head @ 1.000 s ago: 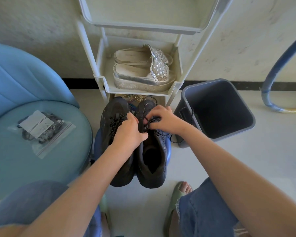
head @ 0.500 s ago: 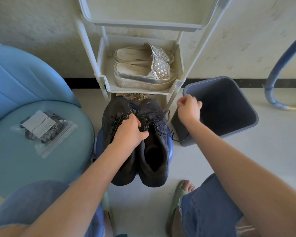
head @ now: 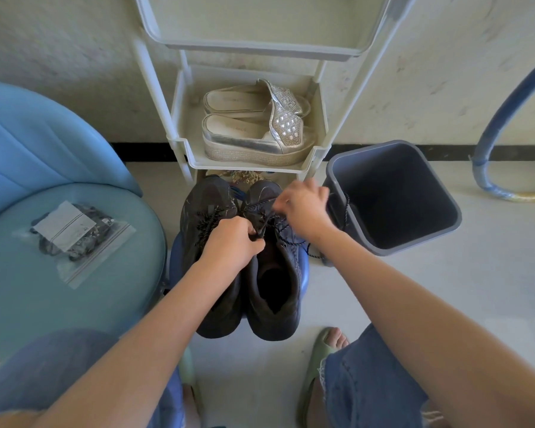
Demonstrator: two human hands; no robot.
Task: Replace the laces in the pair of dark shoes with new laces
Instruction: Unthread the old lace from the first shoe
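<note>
Starting at the left, a clear zip bag of new dark laces (head: pixel 74 233) lies on the pale blue padded seat (head: pixel 28 304), well apart from the work. Near centre, the left dark shoe (head: pixel 204 205), worn grey fabric, is laced with speckled black cord right up its front. Just beside it the left grip (head: pixel 229 242) is narrow, thumb and fingers pinching the right dark shoe (head: pixel 275 291) at the top of its lacing, as it did half a second ago. Both shoes stand toes away on a low blue stool (head: pixel 305 270).

From that shoe a loosened old black lace (head: pixel 291 240) trails off its right side, and a strand hangs on the near-left wall of the square grey plastic bin (head: pixel 399 186).

What has changed is the right grip (head: pixel 303 208). Half a second ago it was lifted over toward the bin, drawing lace out; now it is back low over the far rows of the right shoe, near the toe. It is blurred with motion, so I cannot tell whether its curled fingers have caught the cord.

My reading is that one crossing has been pulled free and the next is being reached for. Unlacing of the first shoe is only partway; the other shoe and the new laces are untouched.
</note>
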